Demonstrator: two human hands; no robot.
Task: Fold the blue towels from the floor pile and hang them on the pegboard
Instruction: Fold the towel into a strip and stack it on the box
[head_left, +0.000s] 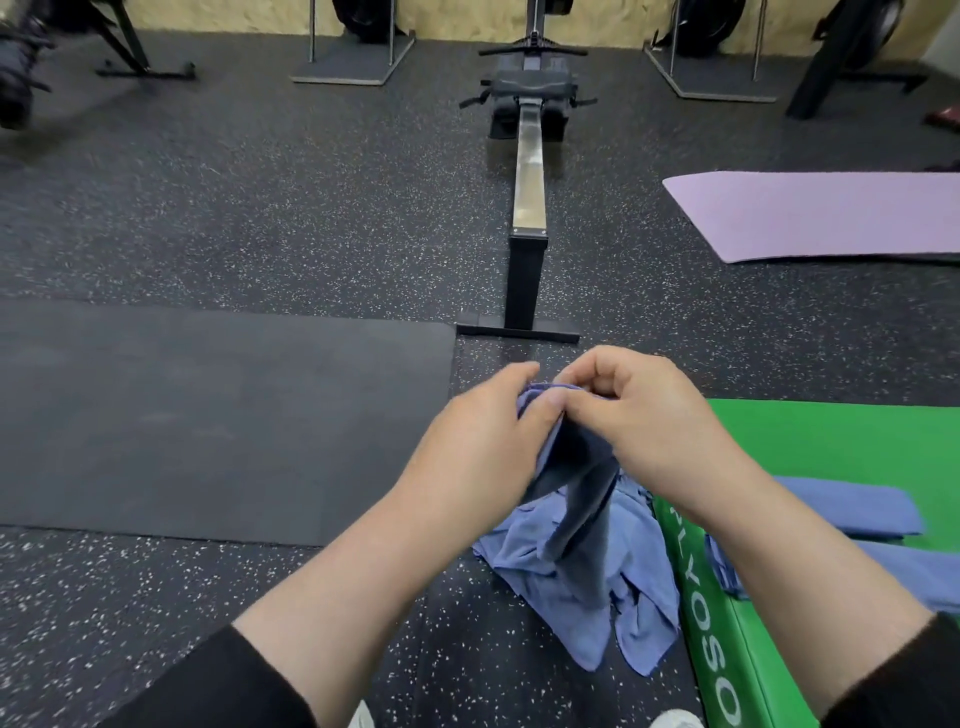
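Observation:
Both my hands hold one blue towel (574, 488) up in front of me, above the floor pile. My left hand (485, 436) grips its upper edge from the left, fingers curled round the cloth. My right hand (639, 410) pinches the same top edge from the right, close beside the left. The towel hangs down limp between them. Below it lies the crumpled pile of blue towels (587, 582) on the speckled rubber floor. Two folded blue towels (852, 506) lie on the green padded box (831, 441) at the right. No pegboard is in view.
A rowing machine (530, 208) runs away from me straight ahead, its foot close beyond my hands. A black mat (208, 415) lies at the left, a purple mat (821, 218) at the far right. Gym frames stand along the back wall.

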